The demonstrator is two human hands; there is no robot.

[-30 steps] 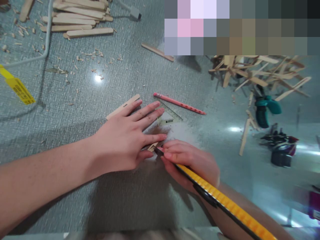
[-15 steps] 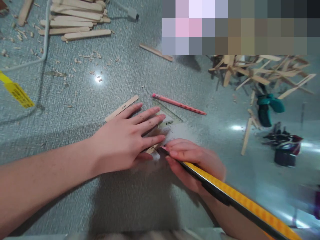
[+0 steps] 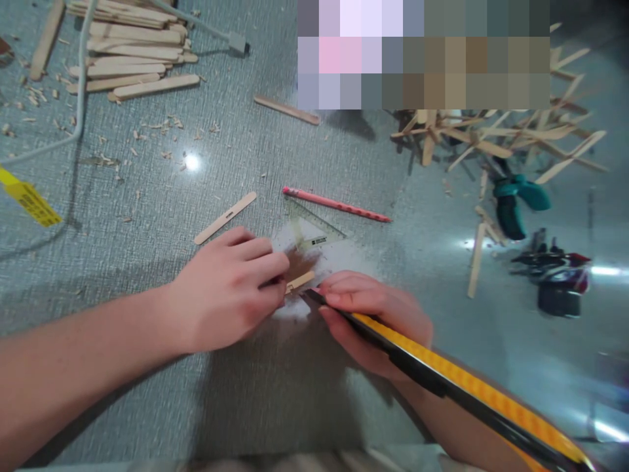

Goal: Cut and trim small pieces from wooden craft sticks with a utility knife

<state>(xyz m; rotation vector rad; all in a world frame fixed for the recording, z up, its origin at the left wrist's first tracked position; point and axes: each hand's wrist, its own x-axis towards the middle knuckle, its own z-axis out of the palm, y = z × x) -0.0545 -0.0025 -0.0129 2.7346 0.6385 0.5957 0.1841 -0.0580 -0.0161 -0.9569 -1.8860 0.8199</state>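
My left hand (image 3: 236, 288) has its fingers curled in around one end of a short wooden craft stick (image 3: 301, 282); the other end sticks out to the right. My right hand (image 3: 376, 318) grips a yellow and black utility knife (image 3: 442, 367) close to its blade. The blade tip lies just right of the craft stick; I cannot tell whether they touch. Just beyond the hands lie a clear set square (image 3: 322, 229) and a pink pencil (image 3: 339, 204). A second craft stick (image 3: 226, 217), with a small slot-like mark, rests above my left hand.
A pile of craft sticks (image 3: 142, 49) and a white cable (image 3: 81, 85) with a yellow tag (image 3: 29, 196) occupy the far left, among wood scraps. To the right are a stick structure (image 3: 481, 137), teal-handled pliers (image 3: 511, 203) and a dark holder of tools (image 3: 557, 295).
My left hand has gone from flat with fingers spread to curled in, uncovering more of the craft stick and set square. The knife stays in my right hand. The view has shifted slightly.
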